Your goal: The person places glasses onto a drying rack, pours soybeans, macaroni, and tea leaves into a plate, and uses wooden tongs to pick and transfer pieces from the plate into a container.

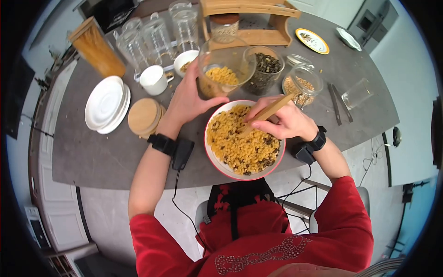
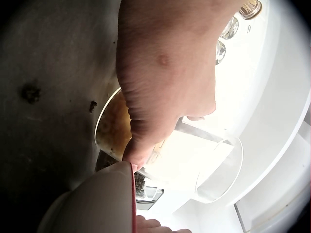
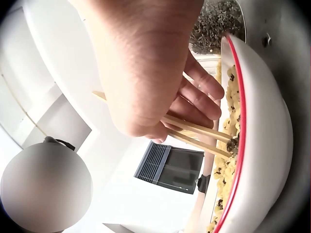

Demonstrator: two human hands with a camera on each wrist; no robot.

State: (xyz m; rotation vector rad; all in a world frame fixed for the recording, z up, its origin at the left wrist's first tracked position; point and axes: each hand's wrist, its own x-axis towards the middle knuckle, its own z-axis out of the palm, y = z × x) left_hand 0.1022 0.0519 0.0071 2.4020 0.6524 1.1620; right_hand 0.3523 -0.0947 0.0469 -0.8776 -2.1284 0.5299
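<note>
The left hand (image 1: 191, 94) curves round the near-left side of a clear glass jar (image 1: 226, 69) with yellow pasta in its bottom. In the left wrist view its thumb (image 2: 138, 151) lies at the red rim of the bowl (image 2: 97, 199). The right hand (image 1: 288, 121) grips light wooden tongs (image 1: 273, 110) over the white, red-rimmed bowl (image 1: 213, 157). Yellow pasta mixed with dark bits (image 1: 244, 150) fills that bowl. In the right wrist view both tong arms (image 3: 197, 128) reach down from the hand (image 3: 146, 73) to a dark clump (image 3: 233, 144) in the pasta.
Behind the bowl stand a jar of dark pieces (image 1: 263, 81) and a grain jar (image 1: 302, 85). Dark tongs (image 1: 336, 104) and an empty glass (image 1: 357, 94) lie right. To the left are white plates (image 1: 105, 104), wooden lids (image 1: 144, 116) and a white cup (image 1: 153, 81).
</note>
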